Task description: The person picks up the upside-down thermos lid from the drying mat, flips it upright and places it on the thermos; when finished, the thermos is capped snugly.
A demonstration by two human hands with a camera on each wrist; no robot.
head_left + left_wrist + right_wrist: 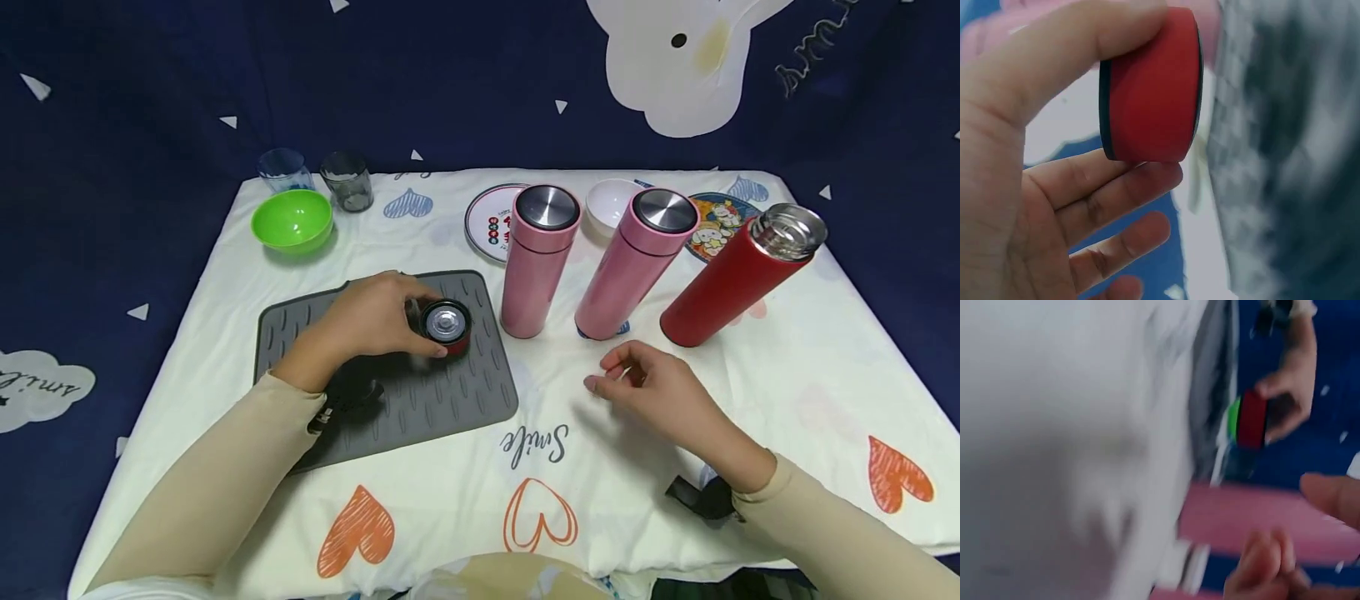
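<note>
My left hand (371, 317) pinches a red bottle lid (447, 323) between thumb and fingers, over the grey ribbed mat (442, 408). The lid shows a black rim and a silvery round centre facing up. In the left wrist view its red side (1154, 94) sits under the thumb, with the lower fingers spread away from it. My right hand (663, 396) hovers in front of the bottles, fingers loosely bent and holding nothing. Beyond it a red thermos bottle (727, 287) stands uncapped, its steel mouth showing.
Two pink thermos bottles (536, 279) with steel-topped lids stand right of the mat. Behind them are a white bowl (609, 204), a round white plate (483, 225) and a patterned plate (708, 221). A green bowl (292, 223) and two glasses (348, 183) occupy the back left.
</note>
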